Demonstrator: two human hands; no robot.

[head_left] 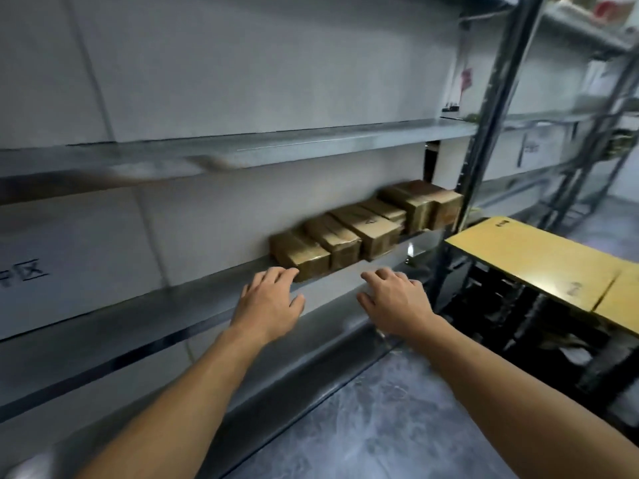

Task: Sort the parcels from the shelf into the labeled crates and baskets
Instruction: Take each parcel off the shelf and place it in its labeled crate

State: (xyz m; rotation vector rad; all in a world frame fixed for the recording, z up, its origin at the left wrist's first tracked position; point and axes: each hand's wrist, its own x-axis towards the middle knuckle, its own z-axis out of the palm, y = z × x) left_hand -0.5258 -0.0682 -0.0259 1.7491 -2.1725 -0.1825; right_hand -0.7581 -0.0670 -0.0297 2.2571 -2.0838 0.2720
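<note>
Several brown cardboard parcels stand in a row on the grey metal shelf (pixel 193 305), against the white back wall. The nearest parcel (pixel 300 254) is at the row's left end, and a marked parcel (pixel 367 225) lies further along. My left hand (pixel 269 300) reaches over the shelf edge with its fingers stretched forward, the fingertips just short of the nearest parcel's front corner. My right hand (pixel 394 299) hovers over the shelf edge to the right, fingers loosely extended, holding nothing. The picture is motion-blurred.
A black crate (pixel 518 316) stands on the right, topped by yellow cardboard sheets (pixel 539 261) with writing on them. A dark upright shelf post (pixel 484 133) rises between shelf and crate. A higher shelf board (pixel 276 146) runs above the parcels. Grey marbled floor (pixel 397 426) lies below.
</note>
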